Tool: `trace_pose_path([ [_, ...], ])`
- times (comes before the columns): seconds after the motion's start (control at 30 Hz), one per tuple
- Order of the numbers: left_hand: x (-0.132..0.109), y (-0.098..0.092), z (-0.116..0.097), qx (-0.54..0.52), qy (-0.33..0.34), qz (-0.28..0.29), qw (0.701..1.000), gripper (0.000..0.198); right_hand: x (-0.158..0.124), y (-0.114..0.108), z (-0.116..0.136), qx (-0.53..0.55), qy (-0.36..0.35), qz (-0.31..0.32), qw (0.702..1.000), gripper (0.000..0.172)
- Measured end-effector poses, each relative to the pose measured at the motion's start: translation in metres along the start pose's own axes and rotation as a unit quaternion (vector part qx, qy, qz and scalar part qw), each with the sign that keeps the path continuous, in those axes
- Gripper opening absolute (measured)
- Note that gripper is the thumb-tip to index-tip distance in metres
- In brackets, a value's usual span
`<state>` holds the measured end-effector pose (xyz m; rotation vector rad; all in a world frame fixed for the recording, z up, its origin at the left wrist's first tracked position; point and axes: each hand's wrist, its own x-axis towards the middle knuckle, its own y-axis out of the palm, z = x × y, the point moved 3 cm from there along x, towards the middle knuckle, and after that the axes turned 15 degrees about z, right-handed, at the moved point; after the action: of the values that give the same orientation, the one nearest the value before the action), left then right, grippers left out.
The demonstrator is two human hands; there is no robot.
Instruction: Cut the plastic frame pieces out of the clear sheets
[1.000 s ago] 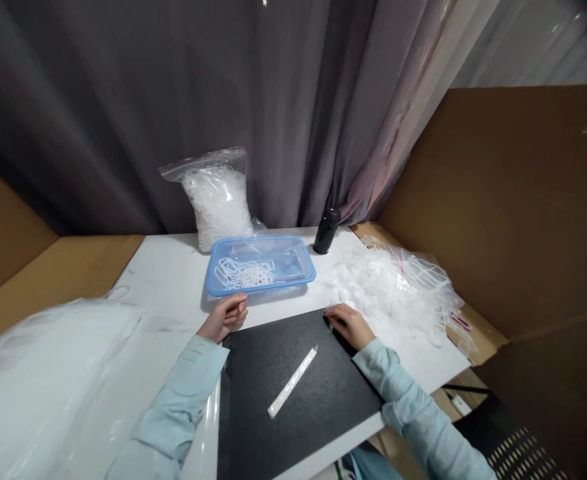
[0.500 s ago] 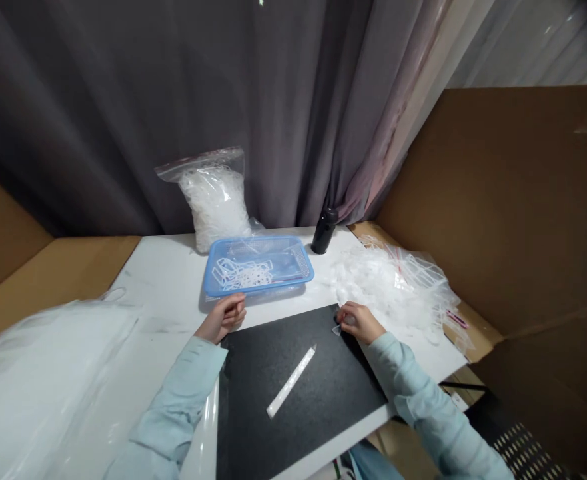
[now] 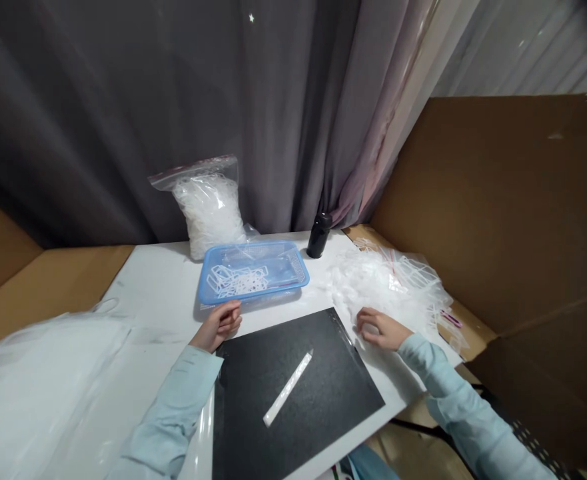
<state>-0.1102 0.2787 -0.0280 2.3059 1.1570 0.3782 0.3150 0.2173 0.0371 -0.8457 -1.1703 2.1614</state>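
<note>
My left hand [image 3: 220, 325] is closed, its fingers curled and the thumb side up, between the front of the blue plastic basket [image 3: 204, 293] and the left corner of a black board [image 3: 253, 407]. Anything inside those fingers is hidden. Beyond the board's right edge, my right hand [image 3: 380, 328] is loosely bent, a gap showing between thumb and fingers and nothing visible in it. It is closest to a heap of clear and white plastic pieces [image 3: 368, 283]. A narrow white strip [image 3: 288, 389] lies slantwise on the board. White loop-shaped pieces [image 3: 238, 280] fill the basket's left part.
Behind the basket stands a zip bag [image 3: 210, 210] stuffed with white pieces. A black bottle [image 3: 318, 236] is right of it. White plastic sheeting [image 3: 38, 393] covers the left side. Cardboard walls [image 3: 513, 213] flank the white table, and a grey curtain [image 3: 183, 100] hangs behind.
My right hand has moved right, off the board's far right corner, its fingers loosened; the small clear loop at its fingertips no longer shows. My left hand stays by the basket. The view shifted slightly.
</note>
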Motion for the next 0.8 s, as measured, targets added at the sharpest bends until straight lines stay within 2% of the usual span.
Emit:
trace_pose_path([
  [0.17,-0.001,0.005,-0.003,0.007,-0.001,-0.006,1.0,0.031,-0.018,0.006,0.011,-0.015,0.013,0.013,1.0,0.045],
  [0.3,-0.002,0.007,-0.004,0.01,-0.005,-0.009,1.0,0.033,-0.026,0.009,0.009,-0.036,0.013,0.058,0.998,0.062],
  [0.43,-0.002,0.008,-0.006,0.012,-0.007,-0.01,1.0,0.035,-0.029,0.011,0.002,-0.066,0.018,0.099,0.993,0.069],
  [0.63,-0.001,0.009,-0.007,0.015,-0.004,-0.015,1.0,0.037,-0.022,0.012,-0.009,-0.11,0.019,0.134,0.985,0.055],
  [0.8,-0.001,0.01,-0.007,0.02,-0.005,-0.018,1.0,0.036,-0.016,0.015,-0.012,-0.111,0.003,0.168,0.98,0.02],
])
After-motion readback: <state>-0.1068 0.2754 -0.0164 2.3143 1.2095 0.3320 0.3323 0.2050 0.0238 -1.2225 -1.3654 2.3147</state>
